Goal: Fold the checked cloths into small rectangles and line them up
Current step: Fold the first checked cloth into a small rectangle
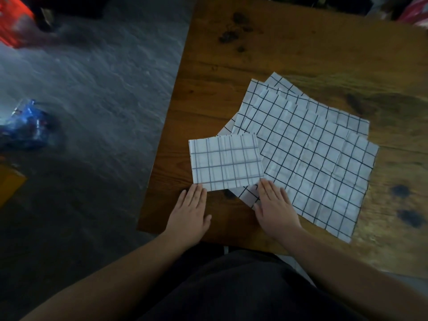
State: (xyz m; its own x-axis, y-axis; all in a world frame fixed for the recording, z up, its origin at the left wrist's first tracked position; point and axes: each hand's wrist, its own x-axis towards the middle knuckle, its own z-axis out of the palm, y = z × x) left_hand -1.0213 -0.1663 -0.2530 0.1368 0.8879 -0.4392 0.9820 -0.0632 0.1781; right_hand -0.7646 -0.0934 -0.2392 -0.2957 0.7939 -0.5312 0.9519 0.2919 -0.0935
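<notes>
The left hand [191,212] and right hand [274,205], flat and straight-fingered, touched the six o'clock edge of the folded cloth [225,162]. That likely squared it up.

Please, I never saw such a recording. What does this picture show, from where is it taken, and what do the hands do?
There is no machine here. The one picture comes from a camera worn on a person's head, looking down, so the two arms are that person's own. The left hand and the right hand lie flat with straight fingers; neither grips anything. On the wooden table lies one folded checked cloth, a small rectangle; the left fingertips touch its near edge. The right hand rests on a fanned pile of unfolded checked cloths. Left of the table, a blue plastic bag lies on the grey floor.
</notes>
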